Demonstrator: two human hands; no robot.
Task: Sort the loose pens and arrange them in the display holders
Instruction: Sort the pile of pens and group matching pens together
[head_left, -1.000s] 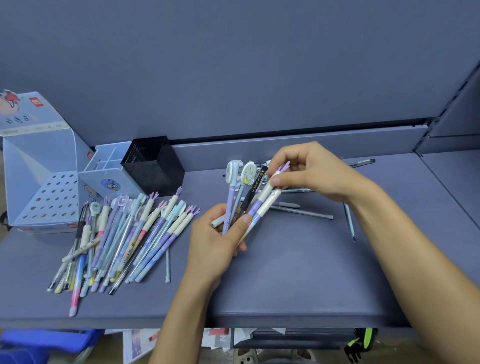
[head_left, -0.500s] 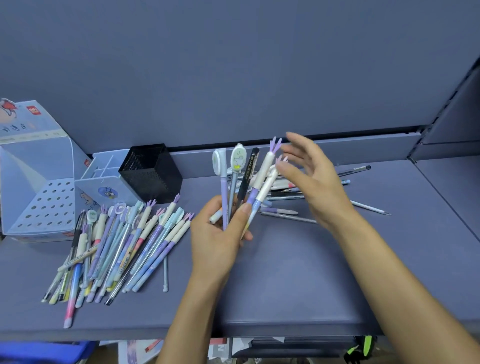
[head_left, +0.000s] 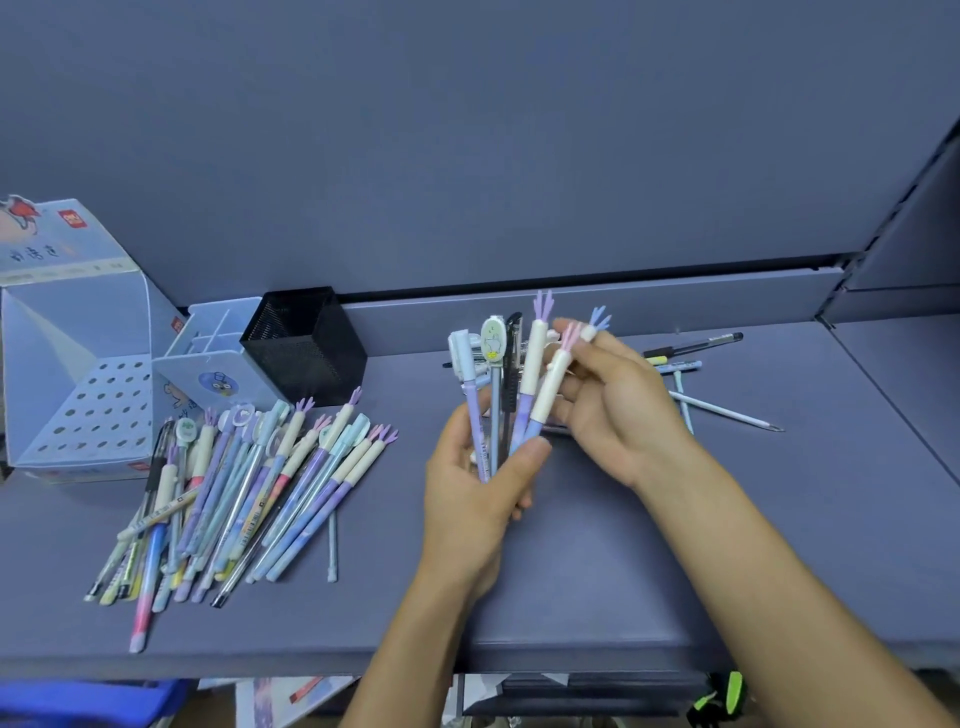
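Left hand (head_left: 478, 493) grips the pen bundle (head_left: 530, 384) upright at centre; right hand (head_left: 623, 410), open a moment ago, now pinches a blue-tufted pen (head_left: 597, 322) beside it; gathering continues, display holders (head_left: 218, 358) at 10 o'clock apparently unfilled.

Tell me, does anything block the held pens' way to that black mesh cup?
Nothing visible does. Bare shelf lies between the bunch of pastel pens in the left hand and the black mesh cup; the loose pen pile lies lower left.
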